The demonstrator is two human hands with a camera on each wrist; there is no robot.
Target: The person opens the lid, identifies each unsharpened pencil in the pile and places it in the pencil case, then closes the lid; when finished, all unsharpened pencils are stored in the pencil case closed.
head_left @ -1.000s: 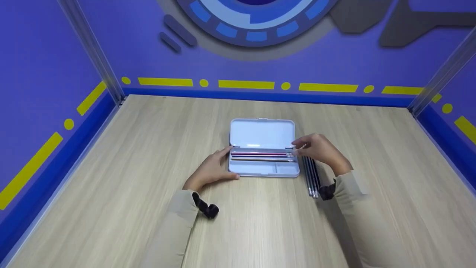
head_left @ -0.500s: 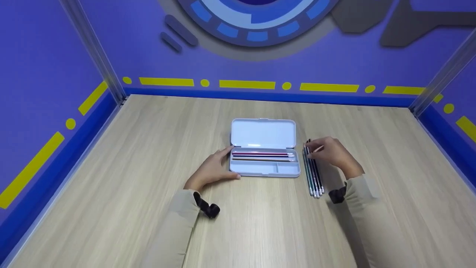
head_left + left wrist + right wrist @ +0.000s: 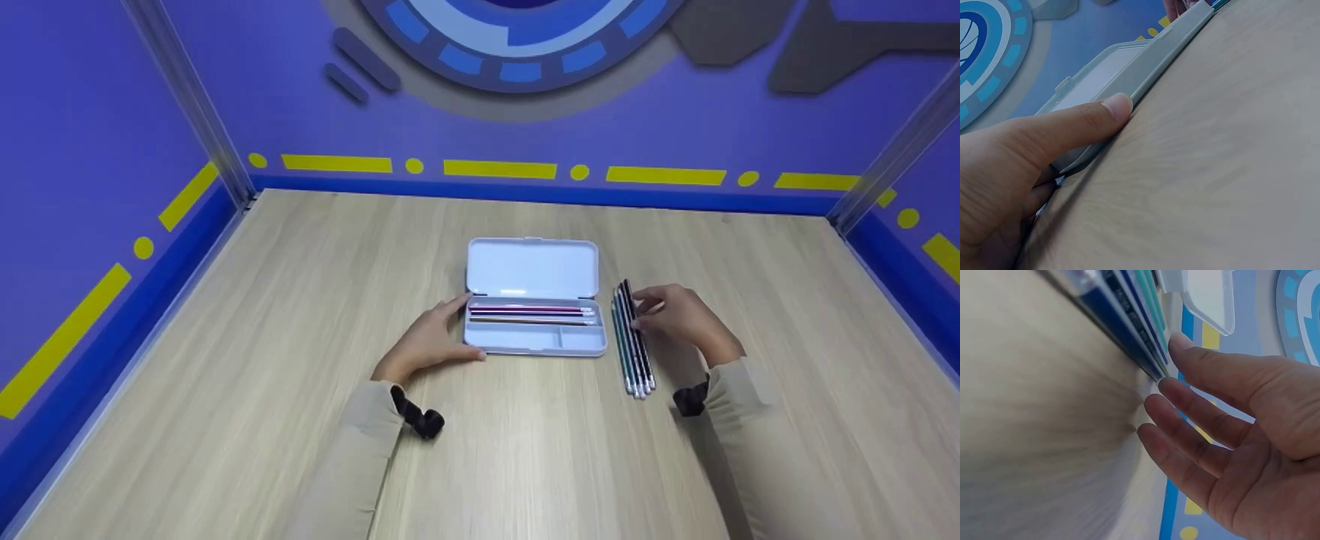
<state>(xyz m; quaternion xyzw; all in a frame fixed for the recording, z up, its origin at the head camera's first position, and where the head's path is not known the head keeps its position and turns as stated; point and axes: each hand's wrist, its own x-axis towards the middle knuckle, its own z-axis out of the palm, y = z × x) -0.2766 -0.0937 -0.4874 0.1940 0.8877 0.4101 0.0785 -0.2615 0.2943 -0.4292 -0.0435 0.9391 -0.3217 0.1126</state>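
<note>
Okay, my right hand (image 3: 679, 319) spread beside loose pencils (image 3: 634, 345), nothing pinched; best take one mid-shaft, left hand (image 3: 427, 337) gripping pencil case (image 3: 517, 340) steady.

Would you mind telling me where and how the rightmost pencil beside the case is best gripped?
I'd grip the rightmost pencil mid-shaft, probably from the right: it is slim and straight, other loose pencils lie close along its left, and its right side faces the right hand.

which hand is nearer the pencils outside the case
Right. The right grip is beside the loose pencils; the left grip is farther, at the left end of the pencil case.
</note>
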